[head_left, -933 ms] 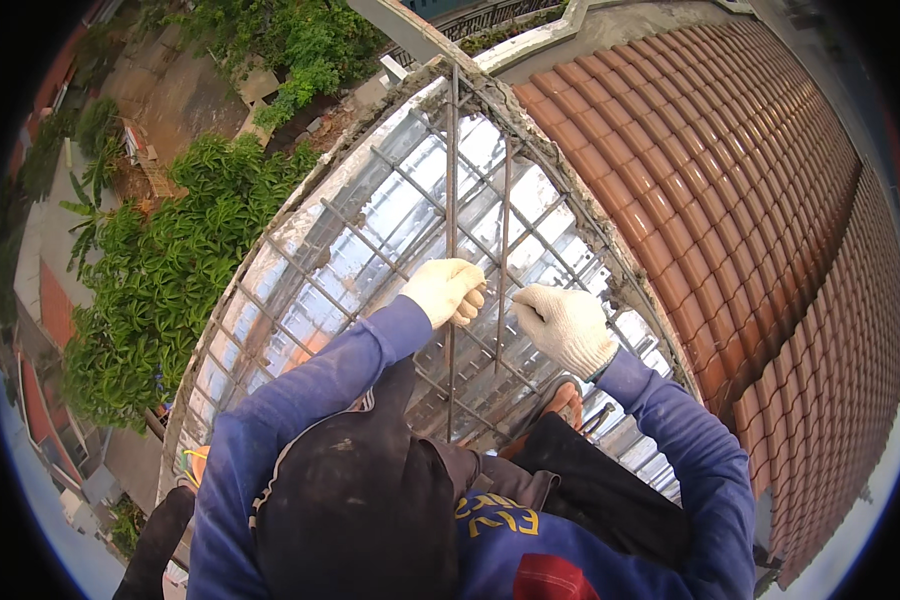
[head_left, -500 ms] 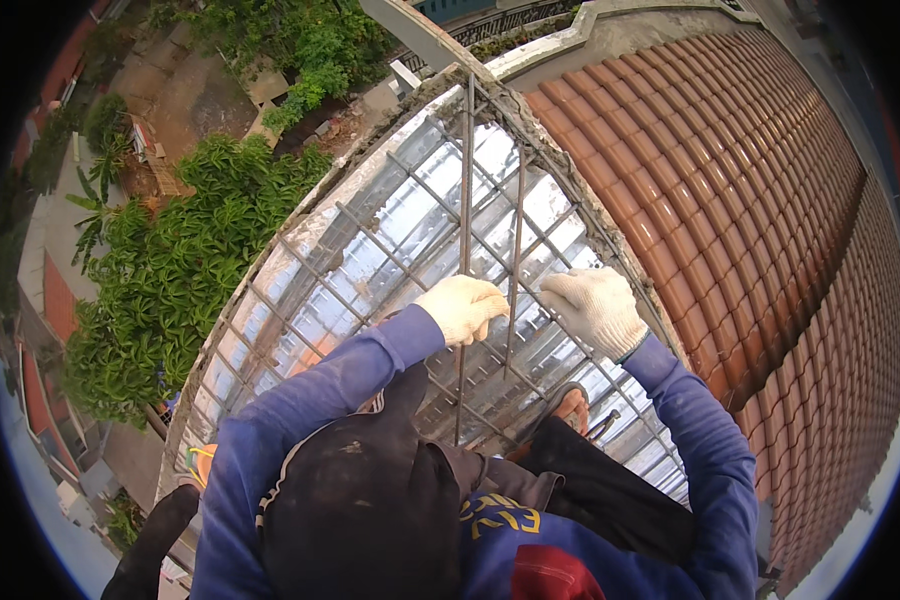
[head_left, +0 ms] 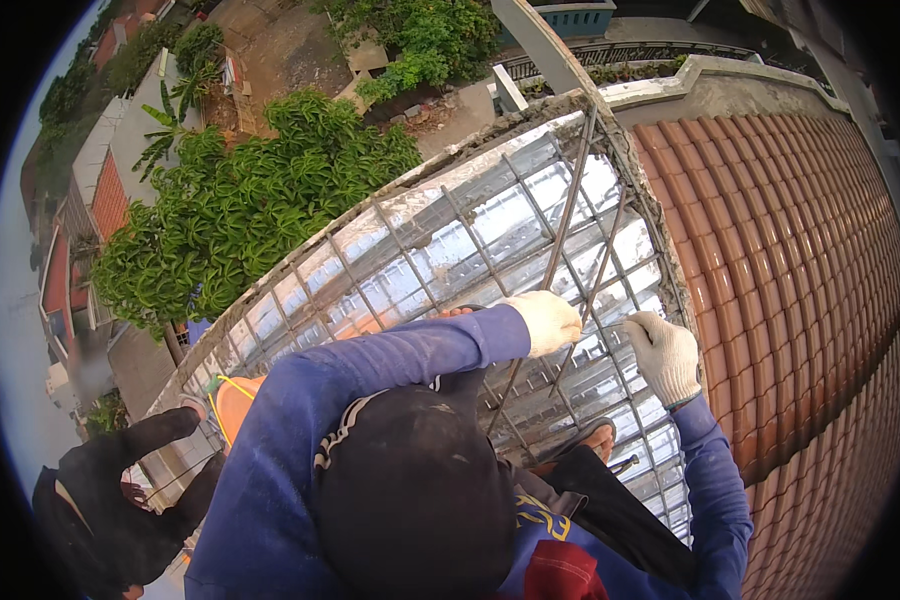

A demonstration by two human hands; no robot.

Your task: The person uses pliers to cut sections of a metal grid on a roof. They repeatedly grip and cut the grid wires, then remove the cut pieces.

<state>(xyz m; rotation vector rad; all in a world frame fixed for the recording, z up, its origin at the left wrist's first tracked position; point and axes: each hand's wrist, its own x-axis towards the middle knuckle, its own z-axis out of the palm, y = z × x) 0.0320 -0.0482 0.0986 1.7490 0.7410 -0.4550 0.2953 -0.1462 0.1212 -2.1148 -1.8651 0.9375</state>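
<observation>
Both my hands wear cream knit gloves, over a grid of steel bars [head_left: 400, 255] on shiny corrugated metal sheeting [head_left: 500, 225]. My left hand [head_left: 542, 322] is closed over a long steel bar [head_left: 571, 200], which shows above and below the glove. Beside its fingertips runs a shorter, thinner steel bar [head_left: 604, 262], slanting across the grid. To the right my right hand [head_left: 662, 355] is apart from the left, raised over the grid near the tiled roof. Its fingers are curled and pinched; whatever lies between them cannot be made out.
A brown tiled roof [head_left: 770, 280] adjoins the rough concrete edge [head_left: 660, 235] on the right. Beyond the left edge, trees [head_left: 260, 215] stand far below. Another person [head_left: 120, 500] in dark clothes is at lower left, near an orange container [head_left: 235, 405].
The whole view has turned and shifted, so my hands and the grid appear farther right. More of the other person shows at lower left. Both hands stay closed.
</observation>
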